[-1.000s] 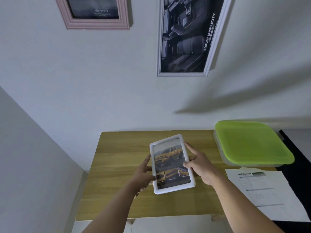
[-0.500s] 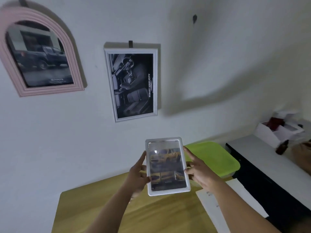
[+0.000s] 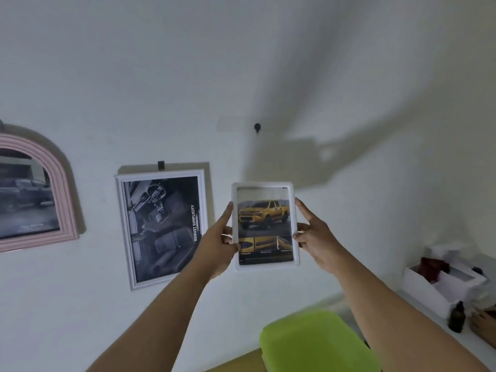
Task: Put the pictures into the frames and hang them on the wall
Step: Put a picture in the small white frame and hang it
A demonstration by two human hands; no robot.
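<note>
Beside "ROBUST SIMPLICITY" poster [image 3: 163, 226], hands [image 3: 217, 245] [image 3: 318, 242] gripping yellow-truck frame [image 3: 264, 224]

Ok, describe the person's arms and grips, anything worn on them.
The left forearm and right forearm are bare, no sleeve in view. The left grip and right grip are ungloved; no watch, bracelet or ring shows on either.

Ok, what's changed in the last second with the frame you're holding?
The truck frame rose from over the table to in front of the wall, below the bare hook. Nothing was taken or let go: the left hand and right hand hold its side edges as before. The white frame and pink frame stay hung.
</note>
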